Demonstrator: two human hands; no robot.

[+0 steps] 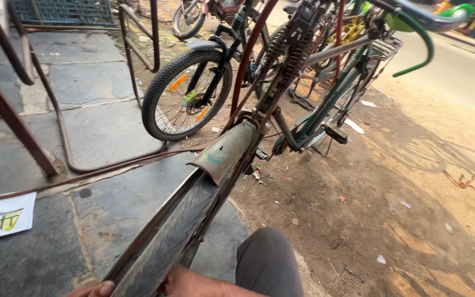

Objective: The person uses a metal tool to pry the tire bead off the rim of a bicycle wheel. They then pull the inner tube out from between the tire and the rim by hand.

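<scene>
An old bicycle stands in front of me, its rear wheel (174,234) running from the bottom edge up to a dented, rusty mudguard (224,151). My left hand (92,289) grips the left side of the tyre at the bottom edge; only its fingertips show. My right hand (188,283) rests against the right side of the same wheel. The bicycle's frame (331,99) is dark green, with coil springs (287,52) under the saddle. My knee (268,264) in dark trousers sits just right of the wheel.
A black bicycle with a knobbly tyre (185,93) is parked behind. Rusty metal railings (56,104) stand at the left on stone paving. A printed paper (7,214) lies on the slabs. Littered bare dirt (391,209) spreads to the right, with a road (463,71) beyond.
</scene>
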